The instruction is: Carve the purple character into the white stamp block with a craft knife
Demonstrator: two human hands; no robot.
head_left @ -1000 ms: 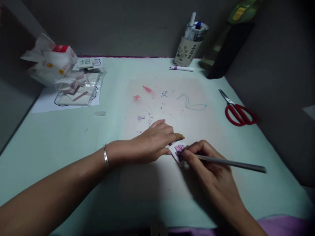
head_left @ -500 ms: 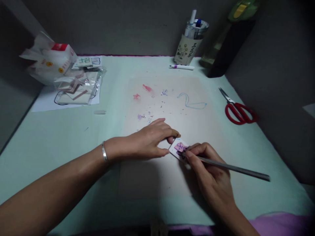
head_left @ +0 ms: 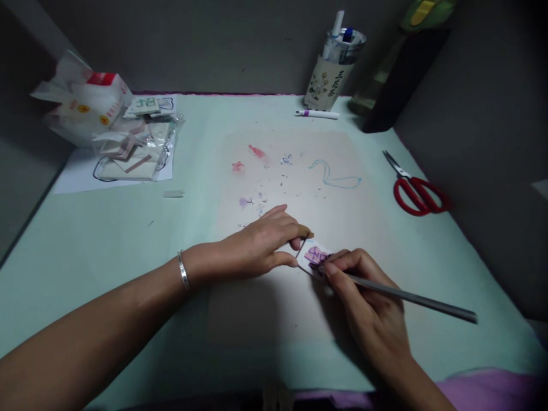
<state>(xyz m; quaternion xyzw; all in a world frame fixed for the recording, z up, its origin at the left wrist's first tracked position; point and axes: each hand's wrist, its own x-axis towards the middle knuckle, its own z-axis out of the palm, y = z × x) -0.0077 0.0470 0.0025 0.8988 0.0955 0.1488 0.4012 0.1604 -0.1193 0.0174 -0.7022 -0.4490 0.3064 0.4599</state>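
In the middle lies a small white block (head_left: 305,257), probably rubber, with a pink and purple marking on its top. My left hand (head_left: 265,242) pinches its left edge between thumb and index finger; a tan covering wraps that index fingertip. My right hand (head_left: 370,302) is closed in a pen grip around a slim, dark grey carving knife (head_left: 411,297), whose long handle slants out to the right. The knife's dark tip meets the block's face near the purple lines, and my right fingers partly hide the block's right side.
Beneath my hands is a pale sheet (head_left: 265,314) with crumbs, stains and a blue outline. Red-handled scissors (head_left: 417,191) lie at right. A purple-banded marker (head_left: 317,115), pen cup (head_left: 327,80) and green bottle (head_left: 398,74) are behind. Bagged pale blocks (head_left: 132,151) sit at left.
The view has shifted slightly. Both hands keep their grips, the knife tip stays at the block's face, and the handle's far end sits a little lower and farther right.
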